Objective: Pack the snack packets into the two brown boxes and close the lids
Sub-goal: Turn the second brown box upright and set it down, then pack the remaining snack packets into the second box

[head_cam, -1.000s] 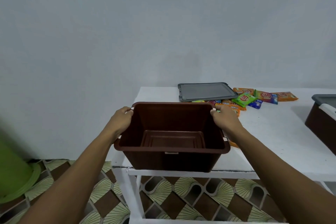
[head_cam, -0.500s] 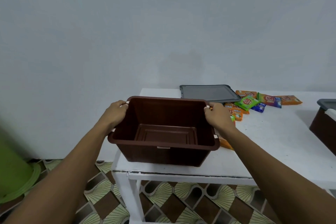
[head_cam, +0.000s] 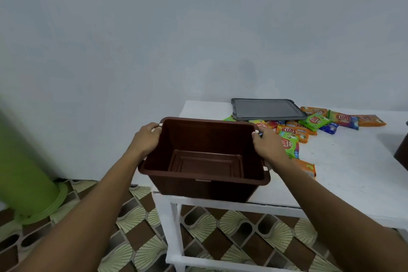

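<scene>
- The left hand (head_cam: pixel 145 141) and right hand (head_cam: pixel 266 147) curl their fingers (head_cam: pixel 154 127) over the short ends of the empty brown box (head_cam: pixel 205 163), at the worktop (head_cam: pixel 344 161) corner.
- The snack packets (head_cam: pixel 291 131) lie just right of the right fingers, so that hand is nearer.

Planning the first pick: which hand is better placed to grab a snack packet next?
Right. The right hand grips the box rim beside the packets; the left hand holds the opposite rim, with the box between it and them.
</scene>
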A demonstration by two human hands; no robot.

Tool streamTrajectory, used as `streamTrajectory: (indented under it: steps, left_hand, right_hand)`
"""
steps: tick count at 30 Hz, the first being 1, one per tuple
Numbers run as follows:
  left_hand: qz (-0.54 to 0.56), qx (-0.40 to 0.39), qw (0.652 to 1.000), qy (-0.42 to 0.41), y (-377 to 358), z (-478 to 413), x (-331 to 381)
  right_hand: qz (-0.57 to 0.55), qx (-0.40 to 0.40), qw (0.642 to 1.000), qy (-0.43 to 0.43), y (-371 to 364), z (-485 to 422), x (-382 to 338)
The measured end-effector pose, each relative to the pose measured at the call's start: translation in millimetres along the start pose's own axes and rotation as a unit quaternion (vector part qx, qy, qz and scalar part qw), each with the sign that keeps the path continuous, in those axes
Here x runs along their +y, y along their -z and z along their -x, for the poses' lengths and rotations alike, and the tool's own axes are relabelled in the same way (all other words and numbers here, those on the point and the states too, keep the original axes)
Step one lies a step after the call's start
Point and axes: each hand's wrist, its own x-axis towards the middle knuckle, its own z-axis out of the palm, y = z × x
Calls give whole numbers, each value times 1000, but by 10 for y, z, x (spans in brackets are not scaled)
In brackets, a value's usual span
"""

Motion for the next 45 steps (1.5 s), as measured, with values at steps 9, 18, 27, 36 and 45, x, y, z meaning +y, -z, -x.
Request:
streamTrajectory:
  steps: [9, 18, 27, 36, 45]
  left_hand:
    - [-79, -19, 997, -5, -172, -142, 179]
    - [-99, -36, 974, -200, -559, 31, 887]
    - [-156, -142, 918, -337, -1779, 329, 1874]
    - [-322, -169, 915, -175, -3146, 383, 2360]
    - [-297, -142, 944, 8, -3546, 322, 2292]
  right_hand:
    - [-17, -26, 999, 20, 211, -178, 61]
    - [18, 0, 1000, 12, 604, -106, 598]
    - [218, -126, 968, -17, 818, 148, 1575]
    - [227, -180, 950, 116, 1680, -46, 2202]
    - [-23, -136, 986, -92, 2042, -291, 2540]
